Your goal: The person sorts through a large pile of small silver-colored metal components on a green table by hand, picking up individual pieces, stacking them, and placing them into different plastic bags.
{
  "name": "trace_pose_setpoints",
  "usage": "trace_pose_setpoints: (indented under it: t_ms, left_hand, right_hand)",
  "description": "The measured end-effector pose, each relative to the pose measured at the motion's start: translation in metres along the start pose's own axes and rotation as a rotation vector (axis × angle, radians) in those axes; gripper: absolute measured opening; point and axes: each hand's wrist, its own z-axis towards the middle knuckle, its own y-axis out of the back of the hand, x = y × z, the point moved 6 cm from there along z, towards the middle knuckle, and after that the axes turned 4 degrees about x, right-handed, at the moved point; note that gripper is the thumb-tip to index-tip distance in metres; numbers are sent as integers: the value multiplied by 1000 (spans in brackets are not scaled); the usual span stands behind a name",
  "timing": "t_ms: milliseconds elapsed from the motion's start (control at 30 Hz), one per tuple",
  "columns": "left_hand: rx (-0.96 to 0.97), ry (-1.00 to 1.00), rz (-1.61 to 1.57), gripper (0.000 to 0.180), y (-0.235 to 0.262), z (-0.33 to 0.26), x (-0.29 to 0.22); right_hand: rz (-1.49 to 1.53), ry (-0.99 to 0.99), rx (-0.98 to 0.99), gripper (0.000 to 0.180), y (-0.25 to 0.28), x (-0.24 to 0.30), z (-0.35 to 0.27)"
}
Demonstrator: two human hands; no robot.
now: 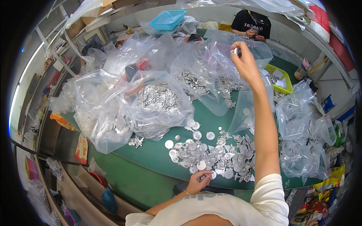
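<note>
My right hand [245, 63] is stretched far out over the table, its fingers pinched round a small silver metal piece [236, 51]. Under that arm lie clear plastic bags with silver pieces. Near the front edge of the green table [151, 156], my left hand [199, 182] has its fingers curled together; what they hold, if anything, is hidden. A pale round disc [213, 174] lies by its fingertips. Just beyond spreads a loose heap of silver metal charms [192, 150], many round and medal-like. A few cross-shaped charms [138, 142] lie further left.
An open clear bag [160, 98] full of round silver charms stands at centre left, among more bags. A yellow-green basket [284, 87] sits at the right, near a pile of clear bags [301, 132]. A blue tray [167, 20] and a seated person [250, 24] are at the back.
</note>
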Motion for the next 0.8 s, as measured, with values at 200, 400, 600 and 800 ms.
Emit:
trace_pose_setpoints:
  t_ms: [200,400,600,800]
  left_hand:
    - [30,32,36,18,-4,5,2]
    - [-50,98,-99,20,6,3,11]
    - [1,169,-1056,46,9,16,-16]
    - [-85,136,-1195,38,11,22,-38]
  right_hand:
    - [-660,-256,187,26,-3,-90,31]
    - [10,378,418,25,-27,89,-88]
    - [340,-20,727,17,-49,84,-227]
    - [450,-385,534,17,-48,47,-304]
